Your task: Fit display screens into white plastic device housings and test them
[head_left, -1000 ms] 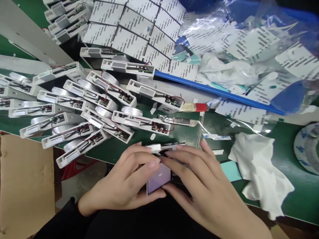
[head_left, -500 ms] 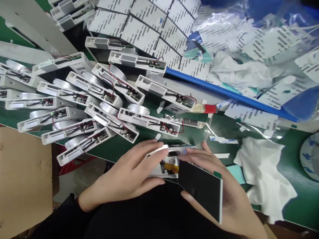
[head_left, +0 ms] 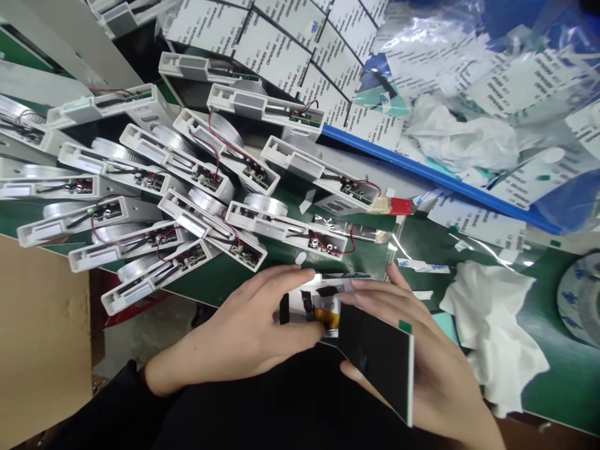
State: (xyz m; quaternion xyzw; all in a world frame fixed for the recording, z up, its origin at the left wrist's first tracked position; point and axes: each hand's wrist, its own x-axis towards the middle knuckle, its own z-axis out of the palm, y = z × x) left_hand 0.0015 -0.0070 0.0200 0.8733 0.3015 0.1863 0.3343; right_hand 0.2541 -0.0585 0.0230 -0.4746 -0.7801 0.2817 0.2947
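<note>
An open white device housing (head_left: pixel 294 301) lies at the table's near edge, with black parts and an orange ribbon cable (head_left: pixel 327 318) inside. My left hand (head_left: pixel 248 322) grips its left part, fingers at the far side and thumb bent over the near rim beside the cable. In my right hand (head_left: pixel 431 356) is a thin black display panel (head_left: pixel 375 359) with a green tab, tilted up beside the housing's right end. The right fingers reach behind the panel over the housing, and the thumb shows below it. The palm side of the right grip is partly hidden by the panel.
Several white housings (head_left: pixel 285 228) with exposed wires and round dials crowd the left. A blue-edged tray (head_left: pixel 450 181) holds printed backing sheets and clear film. A white cloth (head_left: pixel 492 325) and a tape roll (head_left: pixel 581 300) lie right. A red-ended tool (head_left: pixel 398 206) sits behind my hands.
My left thumb has moved right and inward over the housing's near rim, beside the orange cable. My right hand still holds the panel almost unchanged. The view has shifted slightly.
</note>
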